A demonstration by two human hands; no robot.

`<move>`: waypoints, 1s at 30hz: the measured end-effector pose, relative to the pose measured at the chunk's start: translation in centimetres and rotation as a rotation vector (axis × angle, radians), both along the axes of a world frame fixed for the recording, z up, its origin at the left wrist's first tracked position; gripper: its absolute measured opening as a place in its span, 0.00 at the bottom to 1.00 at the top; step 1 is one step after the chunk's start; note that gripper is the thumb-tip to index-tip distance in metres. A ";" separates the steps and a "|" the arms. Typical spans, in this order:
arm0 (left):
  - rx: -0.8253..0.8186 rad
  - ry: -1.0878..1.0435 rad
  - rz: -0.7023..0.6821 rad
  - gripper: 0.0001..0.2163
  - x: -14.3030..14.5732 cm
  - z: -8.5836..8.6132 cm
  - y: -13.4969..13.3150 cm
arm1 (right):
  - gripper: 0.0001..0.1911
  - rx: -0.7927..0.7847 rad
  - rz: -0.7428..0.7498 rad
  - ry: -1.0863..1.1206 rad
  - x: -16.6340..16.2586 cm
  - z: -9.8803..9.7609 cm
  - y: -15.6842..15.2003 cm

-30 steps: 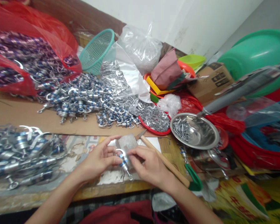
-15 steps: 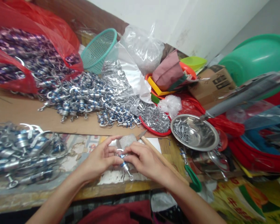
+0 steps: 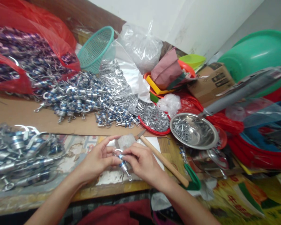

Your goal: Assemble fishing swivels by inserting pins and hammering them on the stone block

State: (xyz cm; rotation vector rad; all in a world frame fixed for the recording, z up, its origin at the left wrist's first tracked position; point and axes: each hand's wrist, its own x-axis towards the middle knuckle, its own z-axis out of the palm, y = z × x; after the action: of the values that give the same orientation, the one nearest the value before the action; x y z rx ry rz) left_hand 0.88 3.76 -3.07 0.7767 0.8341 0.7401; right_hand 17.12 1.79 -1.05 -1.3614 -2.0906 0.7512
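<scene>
A small silver metal fitting with blue bands [image 3: 123,165] is held between my two hands above the bench edge. It has a curved arm at its upper end and a ring at its lower end. My left hand [image 3: 99,159] pinches it from the left with thumb and fingers. From the right, the thumb and fingertips of my right hand [image 3: 142,157] close on its upper part. Just behind my hands lies a grey block [image 3: 126,141]. A hammer with a wooden handle [image 3: 165,161] lies right of my right hand, its head not clearly seen.
Similar fittings are heaped at left [image 3: 16,153], on the cardboard [image 3: 70,100] and in a red bag [image 3: 72,40]. Small metal strips fill a red tray [image 3: 154,117]. Pins lie in a steel bowl [image 3: 209,142]. A grey tube [image 3: 243,87] slants over the bowl.
The whole view has shifted slightly left and up. Both hands keep their hold on the fitting, and more of the hammer handle shows beside my right hand.
</scene>
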 end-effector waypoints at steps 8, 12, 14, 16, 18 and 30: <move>-0.007 0.020 0.011 0.35 -0.1 0.0 -0.1 | 0.13 0.158 -0.344 -0.211 6.2 -1.2 0.8; -0.008 0.018 0.012 0.35 -0.2 0.0 -0.1 | 0.12 -0.046 -0.298 -0.428 9.3 -2.9 0.4; -0.003 0.021 0.014 0.35 -0.1 0.0 -0.1 | 0.10 -0.003 -0.323 -0.374 9.4 -2.6 -0.3; -0.002 0.026 0.019 0.35 -0.1 0.1 -0.1 | 0.11 0.092 -0.315 -0.276 8.9 -1.3 -1.3; -0.006 0.034 0.025 0.35 -0.1 0.1 -0.1 | 0.15 0.194 -0.223 -0.177 8.1 0.5 -2.5; 0.029 0.060 0.048 0.37 0.0 0.2 -0.1 | 0.28 0.386 0.017 -0.328 5.5 1.3 -5.9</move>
State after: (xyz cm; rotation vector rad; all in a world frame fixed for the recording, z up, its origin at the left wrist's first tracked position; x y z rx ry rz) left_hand 0.87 3.65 -2.86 0.8104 0.9003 0.7766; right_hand 22.62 -4.12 0.28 -1.3122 -2.3432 0.1156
